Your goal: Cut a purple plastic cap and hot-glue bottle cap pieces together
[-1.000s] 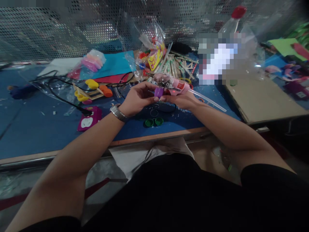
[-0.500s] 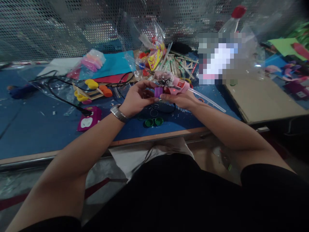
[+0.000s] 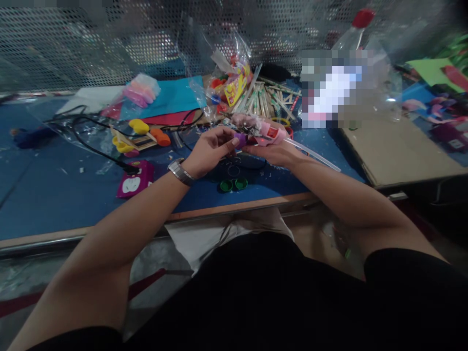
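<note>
My left hand (image 3: 208, 152), with a metal watch on its wrist, pinches a small purple plastic cap (image 3: 240, 141) between thumb and fingers. In my right hand (image 3: 278, 152) is a pink hot glue gun (image 3: 270, 134), its nozzle end smeared with grey and dark residue and close to the purple cap. Whether the nozzle touches the cap cannot be made out. A clear glue stick (image 3: 313, 154) sticks out of the gun's rear. Below the hands, two green caps (image 3: 233, 185) lie side by side on the blue table.
A purple power socket box (image 3: 135, 180) with a plugged-in black cable stands at left. Near it are yellow and orange caps with wooden sticks (image 3: 141, 142). Bagged clay (image 3: 142, 90), coloured paper (image 3: 179, 97) and stick scraps (image 3: 260, 102) lie behind. Cardboard (image 3: 402, 151) lies at right.
The purple cap has been tilted and turned in my left fingers, and my left thumb has moved up onto it. The glue gun has shifted very slightly.
</note>
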Motion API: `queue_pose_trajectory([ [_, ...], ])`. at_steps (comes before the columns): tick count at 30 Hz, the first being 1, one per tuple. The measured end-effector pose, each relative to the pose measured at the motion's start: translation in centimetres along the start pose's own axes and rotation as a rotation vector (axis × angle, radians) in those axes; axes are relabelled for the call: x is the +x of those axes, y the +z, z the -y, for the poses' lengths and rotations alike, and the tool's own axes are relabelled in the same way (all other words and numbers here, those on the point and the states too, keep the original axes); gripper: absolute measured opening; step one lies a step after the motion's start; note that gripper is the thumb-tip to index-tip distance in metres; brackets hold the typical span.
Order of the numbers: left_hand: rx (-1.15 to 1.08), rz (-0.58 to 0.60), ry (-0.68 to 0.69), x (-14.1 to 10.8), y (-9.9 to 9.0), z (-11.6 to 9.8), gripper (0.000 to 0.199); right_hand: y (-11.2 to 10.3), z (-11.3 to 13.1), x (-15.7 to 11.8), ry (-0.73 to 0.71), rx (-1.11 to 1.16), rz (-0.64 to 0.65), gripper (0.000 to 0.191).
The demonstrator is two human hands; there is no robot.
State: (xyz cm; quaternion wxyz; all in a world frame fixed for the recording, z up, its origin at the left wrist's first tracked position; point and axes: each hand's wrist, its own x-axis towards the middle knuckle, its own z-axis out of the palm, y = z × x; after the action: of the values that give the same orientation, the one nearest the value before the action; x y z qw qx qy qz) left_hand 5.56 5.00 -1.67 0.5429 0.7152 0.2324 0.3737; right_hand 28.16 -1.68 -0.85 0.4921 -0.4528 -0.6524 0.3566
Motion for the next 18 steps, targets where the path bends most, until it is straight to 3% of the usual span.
queue_pose_trajectory([
  [4, 0.030, -0.012, 0.028, 0.0, 0.2, -0.1, 0.061, -0.1, -0.1, 0.1, -0.086, 0.041, 0.047, 0.050],
  [13, -0.028, -0.008, 0.124, 0.2, -0.1, 1.2, 0.052, -0.2, -0.7, 0.2, -0.091, 0.003, 0.009, 0.047],
  [18, 0.031, -0.033, 0.206, 0.4, -0.2, 1.6, 0.053, 0.1, -0.8, 0.1, -0.010, 0.029, 0.025, 0.046],
])
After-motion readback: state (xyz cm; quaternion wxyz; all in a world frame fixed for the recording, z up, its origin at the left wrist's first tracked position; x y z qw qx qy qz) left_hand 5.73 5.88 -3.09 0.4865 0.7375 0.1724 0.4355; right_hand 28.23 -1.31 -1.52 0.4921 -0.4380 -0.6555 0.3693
